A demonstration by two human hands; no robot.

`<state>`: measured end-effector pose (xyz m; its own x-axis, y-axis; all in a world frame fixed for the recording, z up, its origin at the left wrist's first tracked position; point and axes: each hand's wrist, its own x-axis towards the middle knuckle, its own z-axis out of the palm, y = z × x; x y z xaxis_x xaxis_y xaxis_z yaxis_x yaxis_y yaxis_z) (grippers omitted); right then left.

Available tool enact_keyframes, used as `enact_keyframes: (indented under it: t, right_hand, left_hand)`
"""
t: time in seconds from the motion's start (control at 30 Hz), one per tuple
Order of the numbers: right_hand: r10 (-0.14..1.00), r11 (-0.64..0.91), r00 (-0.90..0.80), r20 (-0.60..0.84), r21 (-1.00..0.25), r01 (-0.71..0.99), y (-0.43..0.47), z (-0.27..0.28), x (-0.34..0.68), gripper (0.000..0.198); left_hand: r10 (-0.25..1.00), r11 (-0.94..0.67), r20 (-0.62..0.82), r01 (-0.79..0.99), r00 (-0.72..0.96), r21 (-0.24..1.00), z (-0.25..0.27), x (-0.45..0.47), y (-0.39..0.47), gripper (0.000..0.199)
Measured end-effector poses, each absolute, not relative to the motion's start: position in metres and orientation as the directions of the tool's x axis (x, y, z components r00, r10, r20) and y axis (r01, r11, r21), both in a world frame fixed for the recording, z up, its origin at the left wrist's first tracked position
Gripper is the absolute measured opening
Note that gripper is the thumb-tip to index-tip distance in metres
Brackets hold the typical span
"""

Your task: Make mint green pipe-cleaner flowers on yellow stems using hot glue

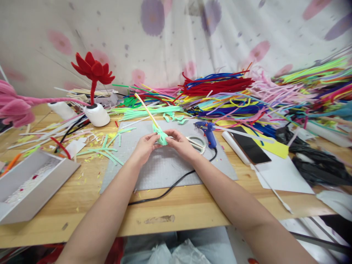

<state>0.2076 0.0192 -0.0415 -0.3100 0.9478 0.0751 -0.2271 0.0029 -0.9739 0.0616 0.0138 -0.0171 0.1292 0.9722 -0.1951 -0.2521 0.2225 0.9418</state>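
Above the grey cutting mat [165, 172], my left hand [147, 146] and my right hand [180, 143] are both closed on a mint-green pipe-cleaner flower [162, 137]. A thin pale yellow stem [145, 110] sticks up from it, leaning to the left. My fingertips pinch the green petals from either side. Just beyond my right hand lie scissors [202, 145] with pale handles, their blades hidden behind that hand. A blue glue gun [208, 134] rests on the mat to the right. Several loose green petal pieces [176, 118] lie at the mat's far edge.
Heaps of coloured pipe cleaners [220, 88] line the back. A red flower [93, 69] stands in a white pot [96, 115] at left, behind a grey box [35, 194]. A phone [251, 146] lies at right. The glue gun's black cord [176, 183] crosses the mat.
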Motion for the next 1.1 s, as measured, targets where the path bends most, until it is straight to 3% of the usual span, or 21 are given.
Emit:
enact_keyframes:
  t: [0.3, 1.1]
  right_hand:
    - [0.947, -0.007, -0.314, 0.074, -0.968, -0.25, 0.0195, -0.0445, 0.2065, 0.03]
    - [0.953, -0.023, -0.297, 0.059, -0.964, -0.266, 0.0183, -0.0442, 0.205, 0.027]
  left_hand:
    - [0.981, 0.183, -0.17, -0.175, 0.088, 0.967, -0.022, 0.0627, 0.015, 0.022]
    - [0.969, 0.241, -0.225, -0.187, 0.104, 0.952, -0.0145, 0.0635, 0.0113, 0.024]
